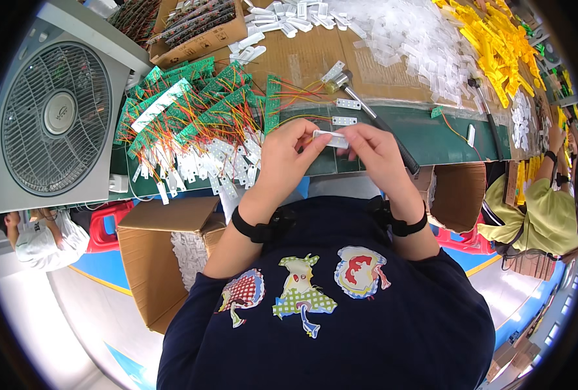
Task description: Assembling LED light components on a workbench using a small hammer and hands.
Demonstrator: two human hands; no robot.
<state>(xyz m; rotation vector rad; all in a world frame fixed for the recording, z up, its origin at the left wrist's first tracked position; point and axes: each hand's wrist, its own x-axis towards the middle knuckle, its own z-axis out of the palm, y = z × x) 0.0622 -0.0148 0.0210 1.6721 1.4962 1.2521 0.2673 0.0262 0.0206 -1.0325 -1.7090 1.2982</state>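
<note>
Between my two hands, just above the green table edge, is a small white plastic housing (332,138). My left hand (283,151) pinches its left end between thumb and fingers. The fingers of my right hand (375,151) close on its right end. Just beyond the housing lie small white boards with round spots, one nearest my fingers (345,121) and another behind it (349,104). Red and yellow wires run from this area to a green circuit board (272,104) on the left. A hammer (367,107) with a dark handle lies beyond and beside my right hand.
Wired green circuit boards (224,114) are heaped at left, beside a grey fan (58,117). Clear plastic pieces (412,45) and yellow strips (497,49) cover the far side. A second hammer (487,117) lies right. Open cardboard boxes (139,260) stand below the table; other people sit nearby.
</note>
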